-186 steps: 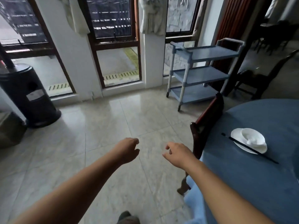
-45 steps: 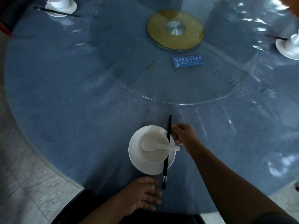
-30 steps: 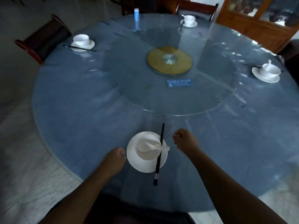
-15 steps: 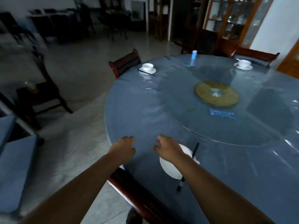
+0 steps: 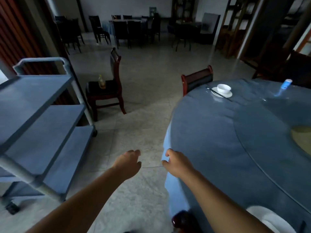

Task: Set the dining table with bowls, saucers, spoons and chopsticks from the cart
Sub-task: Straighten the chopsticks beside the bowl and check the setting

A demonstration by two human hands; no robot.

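My left hand [image 5: 128, 163] and my right hand [image 5: 176, 163] hang in front of me over the floor, both holding nothing, fingers loosely curled and apart. The round table with a blue cloth [image 5: 218, 132] fills the right side. A white saucer [image 5: 269, 219] shows at the bottom right, partly hidden by my right forearm. At the table's far edge a white bowl [image 5: 223, 88] stands on a saucer with black chopsticks [image 5: 218, 94] across it. The blue three-shelf cart [image 5: 30, 105] stands at the left, its visible shelves bare.
A red-framed chair [image 5: 196, 79] is tucked at the table's far edge. Another chair [image 5: 107, 88] with a bottle [image 5: 102, 82] on its seat stands beyond the cart. A blue canister [image 5: 286, 84] is on the table. Tiled floor lies between cart and table.
My view has swung left from the table toward the cart. Both hands left the near place setting and now hang over the floor beside the table edge.
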